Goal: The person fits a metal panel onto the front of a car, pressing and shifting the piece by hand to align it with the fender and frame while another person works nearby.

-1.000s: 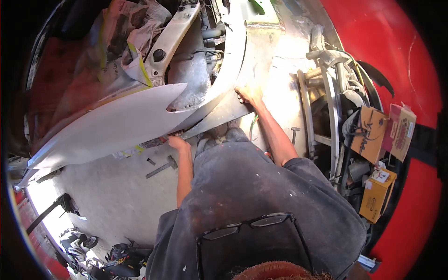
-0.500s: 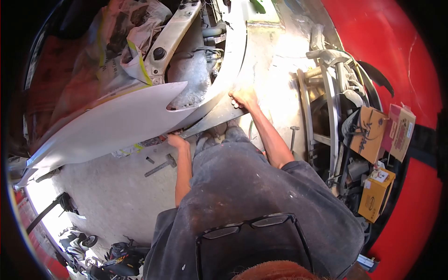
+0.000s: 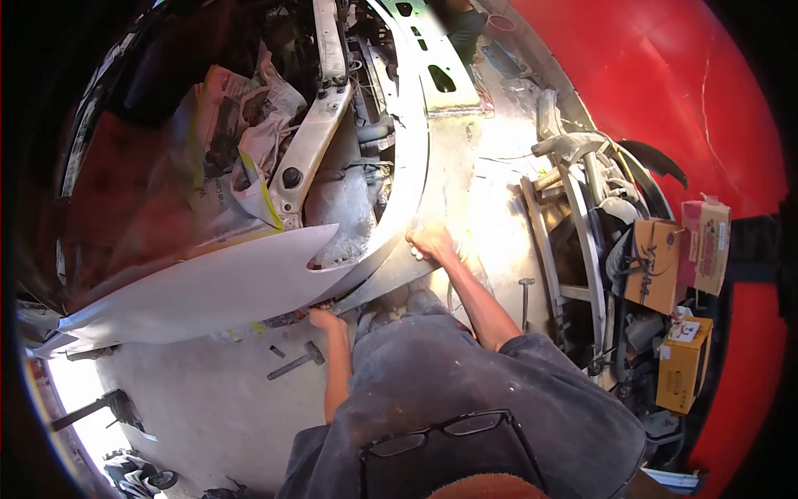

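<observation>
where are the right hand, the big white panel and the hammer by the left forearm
Right hand (image 3: pixel 431 244): head view, middle of the hand
White panel (image 3: pixel 199 287): head view, its broad outer face
Hammer (image 3: pixel 290 367): head view, on its handle

The bare left hand (image 3: pixel 324 317) has its fingertips hidden at the curved white body panel (image 3: pixel 204 281). The dark-grey shirt (image 3: pixel 507 391) hides part of the legs (image 3: pixel 424 301). A dark-clothed person (image 3: pixel 467 32) is cut off by the top edge. Print on the yellow-brown cardboard box (image 3: pixel 677 378) is too small to read.
</observation>
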### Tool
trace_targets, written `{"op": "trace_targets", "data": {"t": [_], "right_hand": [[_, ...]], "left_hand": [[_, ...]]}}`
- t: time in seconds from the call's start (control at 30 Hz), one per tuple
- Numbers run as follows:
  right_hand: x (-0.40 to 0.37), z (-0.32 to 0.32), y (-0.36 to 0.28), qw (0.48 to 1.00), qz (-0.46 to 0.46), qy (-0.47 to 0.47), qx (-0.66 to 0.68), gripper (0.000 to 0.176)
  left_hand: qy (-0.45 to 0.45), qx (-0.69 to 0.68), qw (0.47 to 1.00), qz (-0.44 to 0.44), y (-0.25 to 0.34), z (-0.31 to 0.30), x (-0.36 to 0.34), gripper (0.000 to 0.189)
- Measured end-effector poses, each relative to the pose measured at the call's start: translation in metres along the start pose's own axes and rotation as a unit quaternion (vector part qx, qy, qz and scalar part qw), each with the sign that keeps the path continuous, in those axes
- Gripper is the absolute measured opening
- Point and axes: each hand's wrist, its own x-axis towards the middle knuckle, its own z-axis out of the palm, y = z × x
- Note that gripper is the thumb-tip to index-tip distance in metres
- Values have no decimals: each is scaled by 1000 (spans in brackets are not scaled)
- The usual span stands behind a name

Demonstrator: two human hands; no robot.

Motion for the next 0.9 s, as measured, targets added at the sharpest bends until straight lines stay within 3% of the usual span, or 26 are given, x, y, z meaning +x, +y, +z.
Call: {"op": "trace_targets", "data": {"t": [0.43, 0.53, 0.77, 0.9], "right_hand": [[7, -2, 2, 999, 33, -17, -3, 30], [7, -3, 2, 1000, 25, -16, 3, 27], [13, 0, 6, 999, 29, -25, 36, 23], [13, 0, 7, 999, 31, -28, 21, 30]], "left_hand": [[72, 38, 997, 6, 26, 31, -31, 30], [42, 92, 994, 45, 8, 15, -16, 30], [57, 79, 995, 37, 19, 24, -25, 29], [82, 100, 991, 36, 18, 25, -24, 29]]}}
